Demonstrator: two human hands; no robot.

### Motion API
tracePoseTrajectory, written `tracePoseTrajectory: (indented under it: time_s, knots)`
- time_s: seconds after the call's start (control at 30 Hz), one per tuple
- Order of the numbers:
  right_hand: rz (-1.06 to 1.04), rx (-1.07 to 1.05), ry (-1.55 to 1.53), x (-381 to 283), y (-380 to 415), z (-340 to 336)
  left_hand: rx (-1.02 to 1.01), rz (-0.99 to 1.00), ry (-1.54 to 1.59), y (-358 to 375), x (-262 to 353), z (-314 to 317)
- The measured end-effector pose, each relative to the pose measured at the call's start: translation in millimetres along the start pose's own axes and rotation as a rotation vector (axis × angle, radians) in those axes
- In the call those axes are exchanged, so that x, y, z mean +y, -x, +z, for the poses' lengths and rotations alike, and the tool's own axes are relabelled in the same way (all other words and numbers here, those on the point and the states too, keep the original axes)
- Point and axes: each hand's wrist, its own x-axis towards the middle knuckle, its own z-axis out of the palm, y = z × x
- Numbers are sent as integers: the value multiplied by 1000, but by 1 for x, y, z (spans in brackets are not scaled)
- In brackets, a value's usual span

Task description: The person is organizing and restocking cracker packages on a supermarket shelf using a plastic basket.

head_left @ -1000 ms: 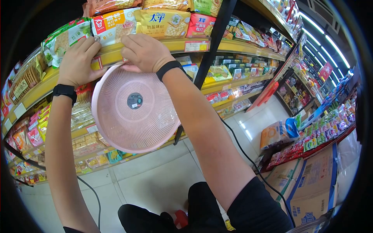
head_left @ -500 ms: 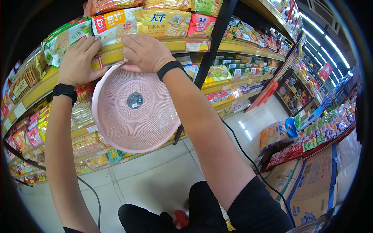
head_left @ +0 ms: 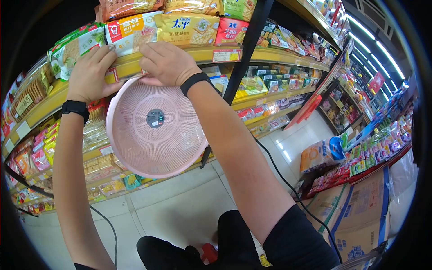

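My left hand (head_left: 93,72) is closed over the yellow front edge of the shelf (head_left: 209,55), fingertips on top and thumb below. Beside it, my right hand (head_left: 167,63) curls its fingers over the same edge, its thumb tucked beneath, close to the rim of a pink plastic colander (head_left: 175,130). The colander is tilted with its inside facing me, below both hands; what supports it is hidden. Just behind my fingers stand a white and orange cracker pack (head_left: 131,32), a yellow cracker pack (head_left: 189,29) and a green and white pack (head_left: 76,48).
Lower shelves hold packaged biscuits (head_left: 96,135). A black shelf post (head_left: 247,51) rises right of my hands. Cardboard boxes (head_left: 362,216), an orange and blue bag (head_left: 321,155) and a snack display (head_left: 378,153) stand to the right. Black cables (head_left: 281,173) hang near my arms.
Almost nothing differs. My right hand and the view have shifted very slightly left, while both hands keep their grip at the shelf edge and the colander stays in place.
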Motion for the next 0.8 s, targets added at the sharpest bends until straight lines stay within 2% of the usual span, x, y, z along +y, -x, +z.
tracePoseTrajectory:
  time_s: [0.23, 0.8]
  knots:
    - [-5, -25, -10, 1, -1, -2, -51, -42, 24, -1, 1, -3]
    - [19, -20, -35, -1, 1, -3, -14, -19, 15, -2, 2, -2]
